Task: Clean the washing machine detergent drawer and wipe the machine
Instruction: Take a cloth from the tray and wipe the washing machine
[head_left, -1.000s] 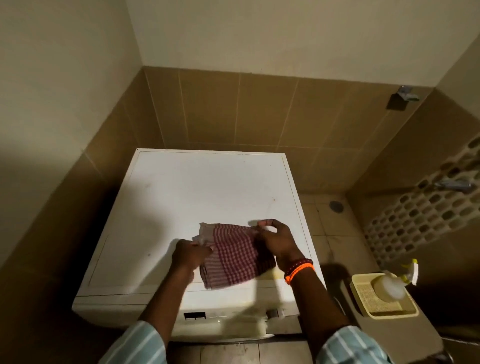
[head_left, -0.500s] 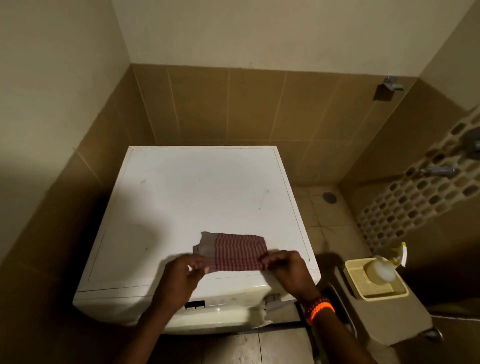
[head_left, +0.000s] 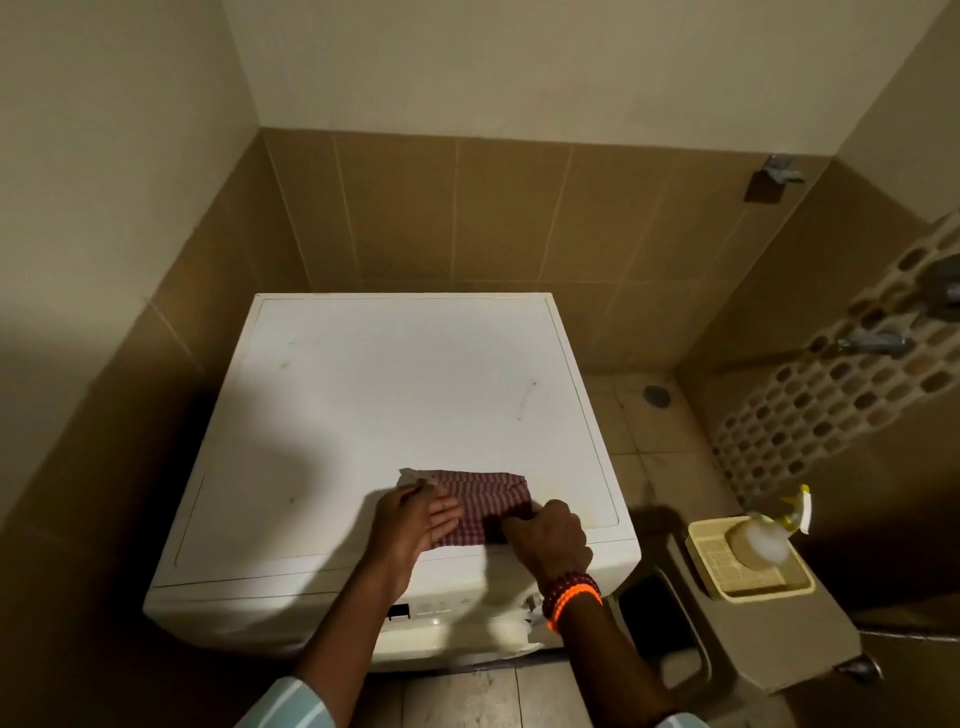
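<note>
Since cloth (head_left: 478, 499) folded smaller, left hand (head_left: 415, 525) flattens, right hand (head_left: 550, 535) grips

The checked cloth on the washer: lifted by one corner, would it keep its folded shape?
Probably not. The checked cloth looks thin and soft, lying flat in folds under the left hand, so it would likely droop and unfold. It seems light, and could slide on the smooth washing machine top.

Home bathroom/wash area; brown tiled walls (head_left: 498, 218), wall taps (head_left: 872, 343) (right side), washing machine (head_left: 395, 384).
</note>
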